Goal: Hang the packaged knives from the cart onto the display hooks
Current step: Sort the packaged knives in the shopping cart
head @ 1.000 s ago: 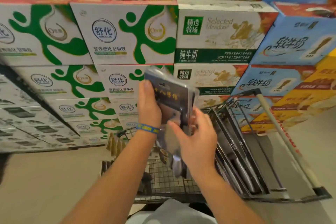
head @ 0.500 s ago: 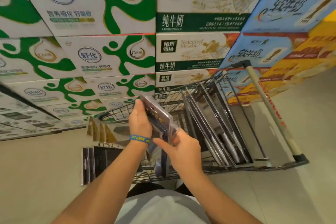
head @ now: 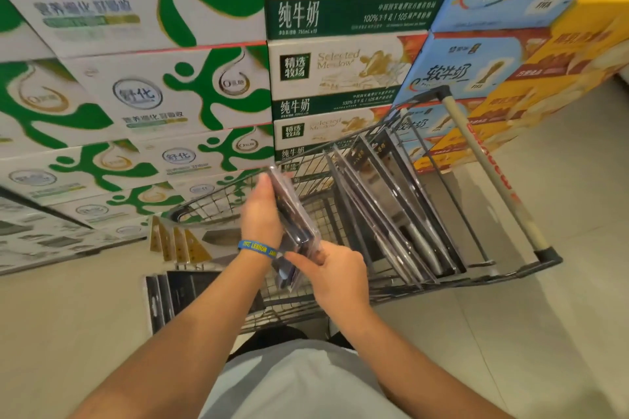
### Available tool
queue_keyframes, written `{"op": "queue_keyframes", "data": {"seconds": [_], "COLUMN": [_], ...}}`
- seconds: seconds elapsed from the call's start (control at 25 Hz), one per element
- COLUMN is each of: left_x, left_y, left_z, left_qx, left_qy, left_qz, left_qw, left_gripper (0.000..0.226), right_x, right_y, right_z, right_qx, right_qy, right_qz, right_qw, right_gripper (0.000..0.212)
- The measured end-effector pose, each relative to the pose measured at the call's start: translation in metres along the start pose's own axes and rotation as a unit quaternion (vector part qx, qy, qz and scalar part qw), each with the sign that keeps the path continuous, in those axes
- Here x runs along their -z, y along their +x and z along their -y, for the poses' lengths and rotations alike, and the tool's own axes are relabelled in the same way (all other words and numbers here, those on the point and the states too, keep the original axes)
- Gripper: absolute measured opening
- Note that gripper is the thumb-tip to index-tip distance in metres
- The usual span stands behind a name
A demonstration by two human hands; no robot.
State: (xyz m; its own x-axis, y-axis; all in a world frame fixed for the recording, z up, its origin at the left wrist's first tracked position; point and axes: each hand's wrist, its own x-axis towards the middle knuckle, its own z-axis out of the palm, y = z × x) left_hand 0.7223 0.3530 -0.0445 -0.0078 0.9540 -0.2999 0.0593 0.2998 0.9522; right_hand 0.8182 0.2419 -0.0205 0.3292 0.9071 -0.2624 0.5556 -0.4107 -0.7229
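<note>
You are holding a knife pack of glossy clear plastic over dark card. The cart is dark wire metal with a smooth pale handle, and more shiny plastic packs lean inside it. The milk boxes are printed cardboard; the floor is smooth, matt tile.

wristband: "LEBRON" | green-banded milk cartons: "纯牛奶", "Selected Meadow", "100%" | green-splash cartons: "舒化"
</note>
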Motion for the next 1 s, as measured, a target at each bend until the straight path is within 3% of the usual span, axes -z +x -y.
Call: {"op": "queue_keyframes", "data": {"seconds": [0.08, 0.16, 0.24, 0.32, 0.4, 0.48, 0.56, 0.64, 0.68, 0.84, 0.92, 1.0], "left_x": [-0.001, 0.008, 0.019, 0.025, 0.033, 0.044, 0.057, 0.064, 0.063, 0.050, 0.043, 0.040], "left_y": [-0.005, -0.009, -0.018, -0.018, -0.016, -0.018, -0.021, -0.022, -0.022, -0.024, -0.026, -0.027], "left_z": [0.020, 0.053, 0.082, 0.098, 0.108, 0.113, 0.118, 0.120, 0.119, 0.121, 0.125, 0.126], "left_qx": [0.158, 0.190, 0.175, 0.162, 0.164, 0.151, 0.140, 0.154, 0.168, 0.150, 0.138, 0.140], "left_qy": [0.019, 0.114, 0.185, 0.189, 0.179, 0.191, 0.226, 0.211, 0.196, 0.253, 0.293, 0.316], "left_qz": [0.050, 0.145, 0.240, 0.261, 0.263, 0.281, 0.294, 0.279, 0.259, 0.175, 0.099, 0.049], "left_qw": [0.986, 0.964, 0.937, 0.933, 0.934, 0.928, 0.918, 0.924, 0.931, 0.940, 0.941, 0.937], "left_gripper": [0.100, 0.105, 0.071, 0.031, 0.022, 0.035, 0.051, 0.053, 0.053, 0.035, 0.017, 0.015], "right_x": [-0.026, -0.053, -0.081, -0.099, -0.104, -0.101, -0.097, -0.097, -0.098, -0.088, -0.081, -0.070], "right_y": [0.000, -0.007, -0.021, -0.030, -0.033, -0.032, -0.027, -0.017, -0.012, -0.003, -0.005, -0.004], "right_z": [-0.023, -0.049, -0.072, -0.087, -0.093, -0.097, -0.097, -0.089, -0.087, -0.085, -0.088, -0.095], "right_qx": [-0.049, -0.083, -0.026, 0.070, 0.092, 0.085, 0.052, -0.010, -0.020, 0.025, 0.060, 0.079], "right_qy": [-0.079, -0.163, -0.273, -0.338, -0.344, -0.357, -0.311, -0.212, -0.183, -0.108, -0.115, -0.143], "right_qz": [0.041, 0.104, 0.133, 0.097, 0.081, 0.091, 0.174, 0.281, 0.298, 0.312, 0.329, 0.320], "right_qw": [0.995, 0.977, 0.953, 0.933, 0.931, 0.926, 0.933, 0.936, 0.937, 0.944, 0.935, 0.933], "right_gripper": [0.034, 0.041, 0.046, 0.038, 0.035, 0.062, 0.101, 0.114, 0.114, 0.097, 0.082, 0.072]}}
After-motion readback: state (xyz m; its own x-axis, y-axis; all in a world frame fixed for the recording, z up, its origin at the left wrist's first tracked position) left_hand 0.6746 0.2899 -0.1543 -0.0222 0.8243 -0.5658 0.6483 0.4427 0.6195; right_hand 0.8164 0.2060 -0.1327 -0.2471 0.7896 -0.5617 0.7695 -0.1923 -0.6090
